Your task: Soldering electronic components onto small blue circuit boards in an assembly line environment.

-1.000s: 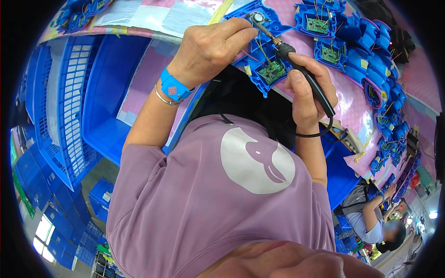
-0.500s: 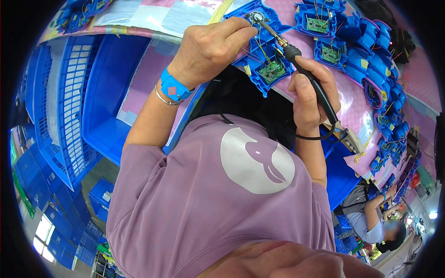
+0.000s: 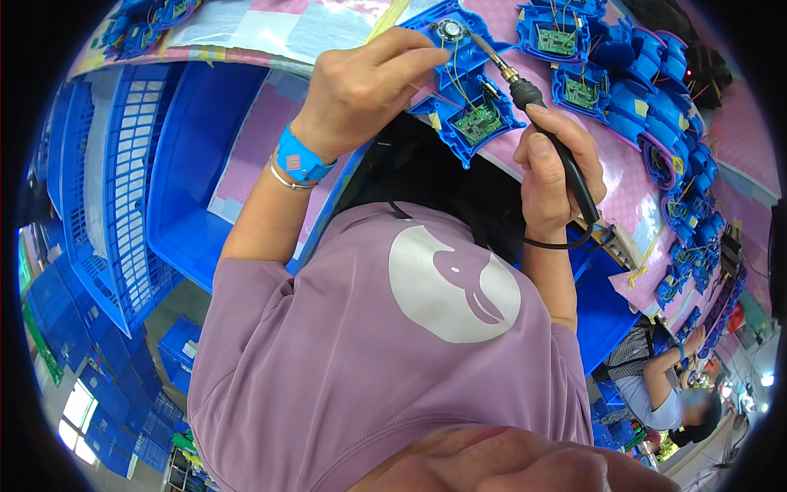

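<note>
My right hand (image 3: 557, 168) grips a soldering iron (image 3: 526, 94) by its black handle. Its metal tip points up and left, just beside a small round speaker (image 3: 451, 31) set in an opened blue plastic housing (image 3: 469, 59). At the speaker's left, my left hand (image 3: 361, 94) has thumb and fingers pinched together; whatever sits between them is hidden. Thin yellowish wires run from the speaker down to a green circuit board (image 3: 478, 125) in the housing's near half, which lies at the table's front edge.
Several more blue housings with circuit boards (image 3: 557, 39) line the pink table covering (image 3: 631, 184) to the right. A blue bin (image 3: 184, 164) and slotted crates (image 3: 135, 180) stand at the left. The iron's black cord (image 3: 561, 244) loops by my right wrist. A co-worker (image 3: 656, 394) sits at far right.
The iron's tip has come off the speaker and moved slightly right. My left hand has drawn back a little to the left, and the housing has shifted slightly.
</note>
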`<state>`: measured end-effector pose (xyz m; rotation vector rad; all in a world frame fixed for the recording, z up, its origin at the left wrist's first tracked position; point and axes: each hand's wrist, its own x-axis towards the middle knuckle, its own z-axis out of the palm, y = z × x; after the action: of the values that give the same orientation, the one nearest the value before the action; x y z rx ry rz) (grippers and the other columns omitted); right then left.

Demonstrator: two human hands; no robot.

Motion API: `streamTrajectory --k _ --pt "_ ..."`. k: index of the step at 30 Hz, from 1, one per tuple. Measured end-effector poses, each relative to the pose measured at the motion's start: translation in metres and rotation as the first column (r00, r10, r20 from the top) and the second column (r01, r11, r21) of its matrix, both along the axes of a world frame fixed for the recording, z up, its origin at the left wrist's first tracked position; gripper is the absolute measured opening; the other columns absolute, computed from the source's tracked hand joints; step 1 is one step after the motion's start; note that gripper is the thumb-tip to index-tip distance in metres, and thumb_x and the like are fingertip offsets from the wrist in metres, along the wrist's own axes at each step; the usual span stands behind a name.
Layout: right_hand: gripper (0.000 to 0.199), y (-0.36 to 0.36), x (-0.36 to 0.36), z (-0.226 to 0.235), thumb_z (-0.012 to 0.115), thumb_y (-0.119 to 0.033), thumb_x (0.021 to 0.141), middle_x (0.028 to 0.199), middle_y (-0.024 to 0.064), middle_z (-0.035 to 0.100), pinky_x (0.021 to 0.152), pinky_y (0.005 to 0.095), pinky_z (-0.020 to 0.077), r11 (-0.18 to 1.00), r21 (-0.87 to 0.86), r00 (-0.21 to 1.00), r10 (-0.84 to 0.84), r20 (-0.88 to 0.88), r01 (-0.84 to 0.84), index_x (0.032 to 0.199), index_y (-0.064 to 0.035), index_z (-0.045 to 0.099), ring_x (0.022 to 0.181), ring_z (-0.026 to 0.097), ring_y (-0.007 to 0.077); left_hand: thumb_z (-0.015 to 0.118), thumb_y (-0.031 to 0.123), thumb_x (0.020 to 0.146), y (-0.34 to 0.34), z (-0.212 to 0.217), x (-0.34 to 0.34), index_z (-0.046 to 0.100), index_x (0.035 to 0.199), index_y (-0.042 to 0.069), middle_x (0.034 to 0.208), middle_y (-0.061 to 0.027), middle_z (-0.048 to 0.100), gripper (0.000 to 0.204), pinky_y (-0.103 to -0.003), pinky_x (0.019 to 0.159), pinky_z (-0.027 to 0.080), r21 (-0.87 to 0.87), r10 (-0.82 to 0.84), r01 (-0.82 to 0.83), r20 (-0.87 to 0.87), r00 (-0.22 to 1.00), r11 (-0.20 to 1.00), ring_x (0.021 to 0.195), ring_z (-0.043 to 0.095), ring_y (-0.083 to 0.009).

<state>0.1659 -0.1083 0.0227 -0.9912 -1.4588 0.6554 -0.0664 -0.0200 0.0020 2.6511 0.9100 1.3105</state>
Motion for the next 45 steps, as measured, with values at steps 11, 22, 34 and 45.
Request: streamTrajectory --k 11,22,34,45 --pt "0.026 -0.016 0.017 0.003 0.063 -0.003 0.091 0.079 0.0087 0.068 0.06 0.0239 0.0467 0.994 -0.045 0.982 -0.102 -0.158 0.096 0.114 0.0057 0.071 0.064 0.061 0.0109 0.084 0.001 0.077 -0.018 0.013 -0.016 0.074 0.118 0.008 0.121 -0.0102 0.072 0.042 -0.029 0.08 0.06 -0.45 -0.237 0.293 0.179 0.955 0.844 0.102 0.072 -0.0214" --pt "0.03 -0.036 0.02 0.014 0.056 -0.004 0.091 0.067 0.007 0.053 0.055 0.0248 0.0337 0.966 -0.003 0.951 -0.254 -0.178 0.258 0.116 0.0112 0.065 0.058 0.046 0.011 0.068 0.003 0.088 0.1 0.021 -0.038 0.071 0.109 0.015 0.106 -0.0073 0.069 0.025 -0.037 0.071 0.058 -0.031 -0.117 0.114 -0.348 0.93 0.993 0.087 0.072 -0.0304" --pt "0.028 -0.02 0.026 0.011 0.057 -0.003 0.096 0.068 0.0076 0.055 0.055 0.0256 0.0379 0.942 0.041 0.93 -0.321 -0.18 0.333 0.12 0.0088 0.064 0.058 0.048 0.0124 0.064 0.004 0.085 0.136 0.063 -0.11 0.069 0.096 0.009 0.084 -0.0118 0.067 0.013 -0.043 0.066 0.053 -0.057 0.073 -0.112 -0.462 0.884 0.992 0.076 0.068 -0.0337" --pt "0.026 0.004 0.031 0.003 0.055 -0.002 0.096 0.066 0.0092 0.056 0.053 0.0263 0.0395 0.92 0.079 0.903 -0.354 -0.245 0.383 0.118 0.0095 0.065 0.056 0.05 0.0142 0.058 -0.006 0.083 0.094 0.05 0.06 0.067 0.109 0.004 0.118 -0.014 0.067 0.029 -0.042 0.081 0.056 -0.153 -0.288 0.261 -0.185 0.94 0.953 0.099 0.069 -0.0363"
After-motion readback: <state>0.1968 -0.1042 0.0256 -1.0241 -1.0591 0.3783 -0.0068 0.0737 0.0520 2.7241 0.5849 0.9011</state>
